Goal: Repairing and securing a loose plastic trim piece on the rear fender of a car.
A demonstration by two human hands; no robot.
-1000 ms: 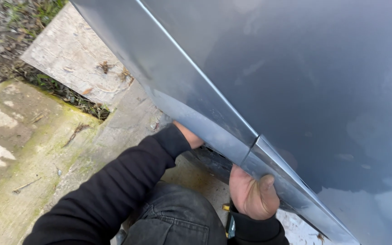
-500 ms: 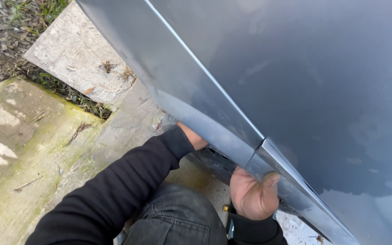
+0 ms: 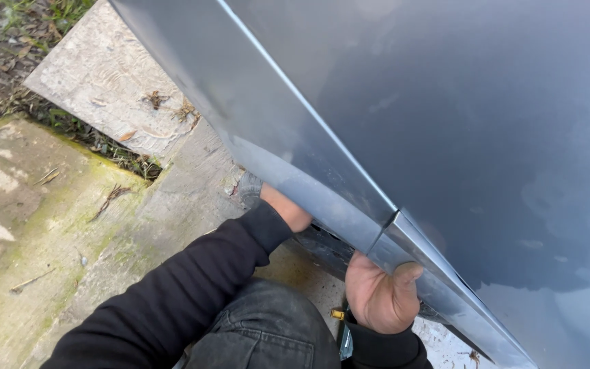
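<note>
A large grey car body panel (image 3: 459, 116) fills the right and top of the view, with a grey trim strip (image 3: 295, 178) running along its lower edge. My left hand (image 3: 285, 208) reaches under that lower edge; its fingers are hidden behind the panel. My right hand (image 3: 382, 297) grips the bottom of the trim at a seam between two sections (image 3: 392, 225), thumb up against the outer face. Both arms wear black sleeves (image 3: 192, 294).
Mossy concrete slabs (image 3: 42, 225) lie to the left, with a pale worn board (image 3: 104, 89) beyond and grass and leaves in the top left corner. My knee in dark jeans (image 3: 268, 335) is at the bottom. A small yellow object (image 3: 336, 314) shows by my right wrist.
The view has shifted slightly. My right thumb has lifted higher onto the trim; my left hand stays under the panel edge.
</note>
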